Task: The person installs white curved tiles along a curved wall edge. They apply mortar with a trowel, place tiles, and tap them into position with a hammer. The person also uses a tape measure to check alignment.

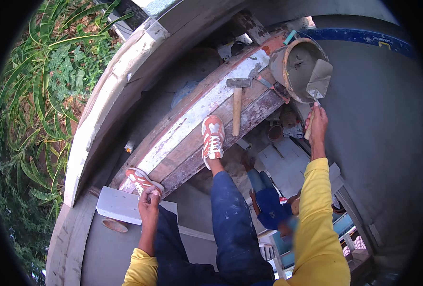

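Note:
My right hand (318, 125) grips the wooden handle of a trowel (320, 78). The trowel's grey-smeared blade lies over the right rim of a round bucket (279, 66) that holds wet grey mortar (299, 66). My left hand (149, 200) hangs low in front of my left shoe (142, 180), fingers curled together; whatever may be between them is too small to make out. Between my right shoe (213, 138) and the bucket, a hammer (237, 107) with a wooden handle rests on the planks. Beside it lies a tool with an orange and black handle (273, 87).
I stand on raised wooden planks (182, 143), with gaps at both sides. A white block (120, 205) sits by my left foot. Below on the right is another person (271, 207) in blue. A blue bar (354, 35) lies along the grey wall (369, 95); plants (54, 95) grow beyond the left ledge (101, 105).

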`<act>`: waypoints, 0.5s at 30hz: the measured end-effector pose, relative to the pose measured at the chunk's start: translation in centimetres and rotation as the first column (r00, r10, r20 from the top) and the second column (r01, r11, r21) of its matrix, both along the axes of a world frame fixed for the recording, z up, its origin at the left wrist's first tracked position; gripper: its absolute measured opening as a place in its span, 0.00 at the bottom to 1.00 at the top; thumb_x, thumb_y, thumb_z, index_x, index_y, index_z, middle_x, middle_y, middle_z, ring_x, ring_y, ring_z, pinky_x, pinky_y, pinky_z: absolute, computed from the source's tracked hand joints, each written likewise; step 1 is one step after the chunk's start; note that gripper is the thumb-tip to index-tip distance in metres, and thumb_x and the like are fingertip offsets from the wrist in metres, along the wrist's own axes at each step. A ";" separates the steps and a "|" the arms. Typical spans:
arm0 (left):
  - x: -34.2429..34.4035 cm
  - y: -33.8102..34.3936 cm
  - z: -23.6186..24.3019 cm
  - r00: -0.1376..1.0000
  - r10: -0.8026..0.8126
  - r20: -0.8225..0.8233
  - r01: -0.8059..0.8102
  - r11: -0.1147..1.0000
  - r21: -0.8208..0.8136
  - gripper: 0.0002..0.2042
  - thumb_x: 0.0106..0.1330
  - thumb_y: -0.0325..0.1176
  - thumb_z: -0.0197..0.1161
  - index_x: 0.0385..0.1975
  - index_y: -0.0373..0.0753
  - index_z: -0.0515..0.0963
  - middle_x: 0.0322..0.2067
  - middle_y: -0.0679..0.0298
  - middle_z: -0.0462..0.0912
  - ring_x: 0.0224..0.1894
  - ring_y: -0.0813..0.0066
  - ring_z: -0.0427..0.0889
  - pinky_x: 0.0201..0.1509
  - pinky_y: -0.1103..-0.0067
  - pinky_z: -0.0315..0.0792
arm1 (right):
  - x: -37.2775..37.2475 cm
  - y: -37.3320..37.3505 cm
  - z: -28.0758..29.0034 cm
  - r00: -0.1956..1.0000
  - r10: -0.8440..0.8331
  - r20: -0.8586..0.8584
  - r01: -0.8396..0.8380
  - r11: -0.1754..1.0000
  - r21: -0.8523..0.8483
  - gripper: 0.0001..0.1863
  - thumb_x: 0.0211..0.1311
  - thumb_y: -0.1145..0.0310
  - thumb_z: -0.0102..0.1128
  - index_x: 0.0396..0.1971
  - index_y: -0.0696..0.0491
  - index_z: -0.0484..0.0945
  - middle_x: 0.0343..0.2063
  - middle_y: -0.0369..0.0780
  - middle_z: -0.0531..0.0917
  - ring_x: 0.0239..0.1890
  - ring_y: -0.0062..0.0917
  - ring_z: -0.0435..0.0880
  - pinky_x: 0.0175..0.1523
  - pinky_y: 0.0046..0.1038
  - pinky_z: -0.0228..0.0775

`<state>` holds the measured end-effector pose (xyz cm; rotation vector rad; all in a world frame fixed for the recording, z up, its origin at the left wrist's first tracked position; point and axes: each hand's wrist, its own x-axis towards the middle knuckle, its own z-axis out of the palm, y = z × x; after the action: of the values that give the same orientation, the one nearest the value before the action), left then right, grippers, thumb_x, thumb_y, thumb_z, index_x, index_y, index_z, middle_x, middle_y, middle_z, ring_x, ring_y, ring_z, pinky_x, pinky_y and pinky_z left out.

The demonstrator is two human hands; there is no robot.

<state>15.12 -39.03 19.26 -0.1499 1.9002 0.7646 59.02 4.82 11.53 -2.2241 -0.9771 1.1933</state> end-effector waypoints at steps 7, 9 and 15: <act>-1.1 -3.1 -1.3 0.999 0.030 0.032 -0.031 1.000 0.003 0.16 0.78 0.36 0.66 0.58 0.34 0.80 0.33 0.71 0.82 0.37 0.85 0.79 0.44 0.83 0.73 | -12.4 -10.5 1.3 0.963 0.130 -0.236 -0.106 0.988 0.109 0.16 0.79 0.54 0.62 0.40 0.51 0.71 0.23 0.32 0.72 0.17 0.15 0.71 0.19 0.20 0.63; -1.5 -4.7 -1.4 0.996 0.074 0.043 -0.074 0.997 0.003 0.16 0.77 0.37 0.66 0.58 0.34 0.81 0.33 0.70 0.82 0.37 0.85 0.79 0.44 0.82 0.73 | -18.4 -14.9 0.8 0.921 0.220 -0.320 -0.203 0.975 0.084 0.14 0.79 0.58 0.62 0.42 0.53 0.73 0.22 0.32 0.73 0.18 0.15 0.72 0.20 0.21 0.63; -5.1 -8.1 -1.3 0.980 0.173 0.097 -0.180 0.981 0.069 0.17 0.77 0.36 0.66 0.59 0.34 0.81 0.34 0.70 0.83 0.38 0.85 0.78 0.46 0.83 0.72 | -38.3 -29.9 -3.9 0.718 0.320 -0.619 -0.394 0.919 0.018 0.12 0.75 0.66 0.65 0.47 0.57 0.75 0.23 0.33 0.76 0.19 0.15 0.73 0.24 0.21 0.65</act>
<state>10.02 -47.15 17.99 -0.3028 1.7848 0.9347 20.70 -25.12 7.65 -1.5441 -1.0894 2.0263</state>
